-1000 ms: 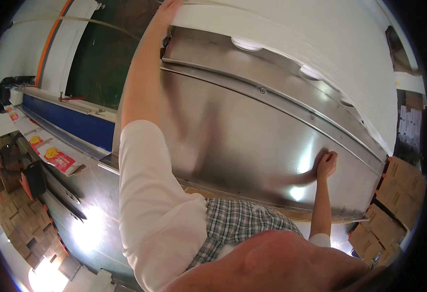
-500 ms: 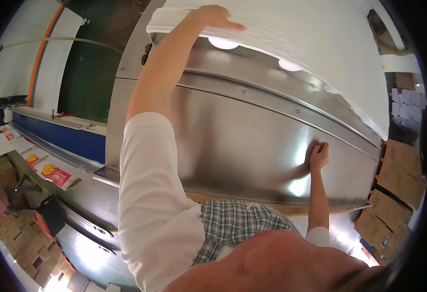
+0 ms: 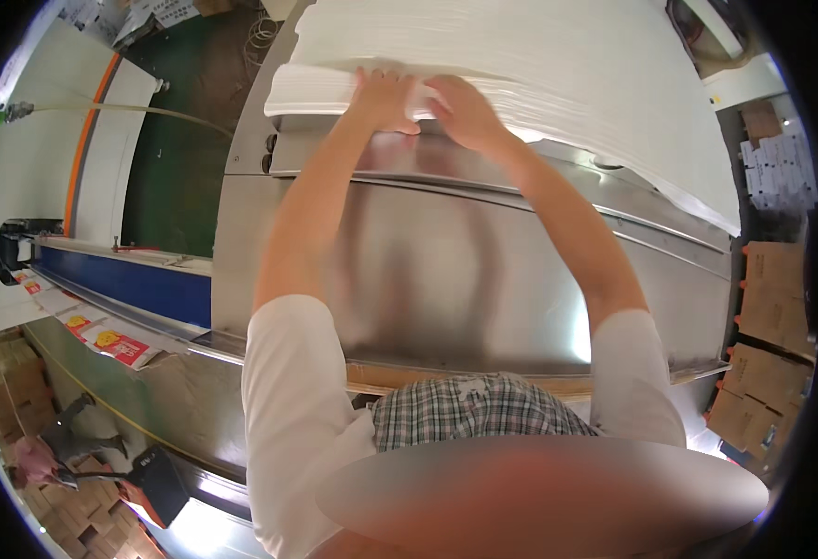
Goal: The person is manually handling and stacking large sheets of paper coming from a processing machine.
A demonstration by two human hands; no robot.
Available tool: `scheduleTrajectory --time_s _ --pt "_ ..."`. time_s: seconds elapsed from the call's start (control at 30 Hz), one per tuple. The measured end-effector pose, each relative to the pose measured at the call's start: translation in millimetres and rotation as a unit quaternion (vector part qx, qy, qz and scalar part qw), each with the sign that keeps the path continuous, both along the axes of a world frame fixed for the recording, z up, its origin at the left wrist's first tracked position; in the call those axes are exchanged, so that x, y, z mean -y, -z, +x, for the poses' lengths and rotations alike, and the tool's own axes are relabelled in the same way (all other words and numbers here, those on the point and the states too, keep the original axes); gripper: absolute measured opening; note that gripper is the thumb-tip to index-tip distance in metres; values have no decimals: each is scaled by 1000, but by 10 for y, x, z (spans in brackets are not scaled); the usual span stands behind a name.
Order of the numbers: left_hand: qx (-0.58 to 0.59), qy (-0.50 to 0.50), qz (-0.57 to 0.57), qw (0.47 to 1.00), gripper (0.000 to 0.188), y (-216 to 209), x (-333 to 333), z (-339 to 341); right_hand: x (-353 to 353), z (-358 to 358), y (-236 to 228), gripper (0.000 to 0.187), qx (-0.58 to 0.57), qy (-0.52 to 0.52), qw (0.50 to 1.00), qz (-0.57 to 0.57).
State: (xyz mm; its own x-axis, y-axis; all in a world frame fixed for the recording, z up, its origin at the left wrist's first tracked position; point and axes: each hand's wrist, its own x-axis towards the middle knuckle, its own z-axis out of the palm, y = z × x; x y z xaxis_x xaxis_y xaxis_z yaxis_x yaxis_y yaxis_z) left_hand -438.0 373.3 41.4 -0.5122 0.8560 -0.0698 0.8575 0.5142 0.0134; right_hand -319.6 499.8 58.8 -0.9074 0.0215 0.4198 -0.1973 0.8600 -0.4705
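**Both hands on the paper stack**

Left hand [image 3: 385, 98] and right hand [image 3: 460, 112] lie side by side at 12 o'clock, fingers curled over the near edge of the paper stack [image 3: 558, 84]. Whether they pinch sheets or only press on them, cannot tell; fingertips are blurred. The stack is white and thick, lying on top of the steel machine [image 3: 427, 270] and running from 12 toward 2 o'clock. Cardboard boxes [image 3: 768, 298] are piled at 3 o'clock. A blue conveyor [image 3: 120, 279] with printed sheets [image 3: 115, 343] runs at 9 o'clock.
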Motion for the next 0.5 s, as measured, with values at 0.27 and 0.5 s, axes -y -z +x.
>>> scheduleTrajectory --time_s 0.27,0.5 --pt "20 -14 4 1000 88 -131 -46 115 -1217 155 254 40 225 152 957 105" --pt "41 -123 -148 981 106 -60 -420 -81 -3278 1852 231 52 296 277 891 205"
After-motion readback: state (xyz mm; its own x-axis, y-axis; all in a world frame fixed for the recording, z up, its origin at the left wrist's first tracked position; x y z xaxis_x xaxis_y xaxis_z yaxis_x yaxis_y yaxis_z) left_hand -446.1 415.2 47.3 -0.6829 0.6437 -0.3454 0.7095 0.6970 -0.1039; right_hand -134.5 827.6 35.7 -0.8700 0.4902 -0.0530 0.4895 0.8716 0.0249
